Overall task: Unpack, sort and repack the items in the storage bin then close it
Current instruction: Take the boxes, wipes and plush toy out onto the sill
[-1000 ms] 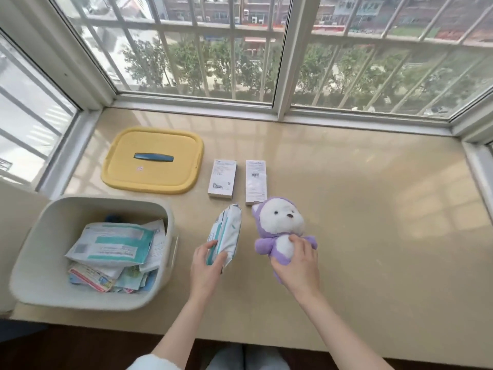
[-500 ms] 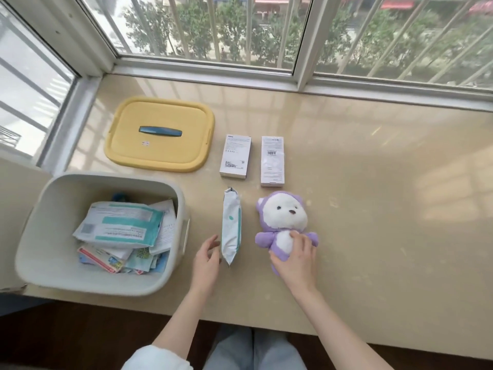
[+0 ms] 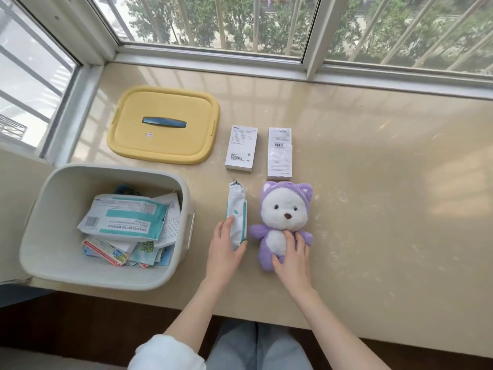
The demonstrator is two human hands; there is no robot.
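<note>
- A pale stone bench [image 3: 386, 209] runs beneath a barred window [image 3: 240, 22], seen from above.
- An open white storage bin [image 3: 53, 236] sits at the bench's near left corner. Loose paper packets [image 3: 125, 220] with teal print are heaped inside it.
- The yellow lid [image 3: 162, 145], with a dark blue handle on top, lies flat on the bench just behind the bin.
- Two small white boxes lie side by side to the right of the lid: one box [image 3: 241, 148] and, just apart from it, a second box [image 3: 279, 153].
- In front of the boxes a slim wipes pack [image 3: 237, 209] lies lengthwise on the bench.
- The left hand [image 3: 224, 252] holds the pack's near end, fingers curled along its left side and thumb on its right.
- Just right of the pack, a purple and white plush toy [image 3: 284, 209] lies on its back.
- The right hand [image 3: 293, 260] rests on the toy's belly, its fingers nearly straight and slightly spread.
</note>
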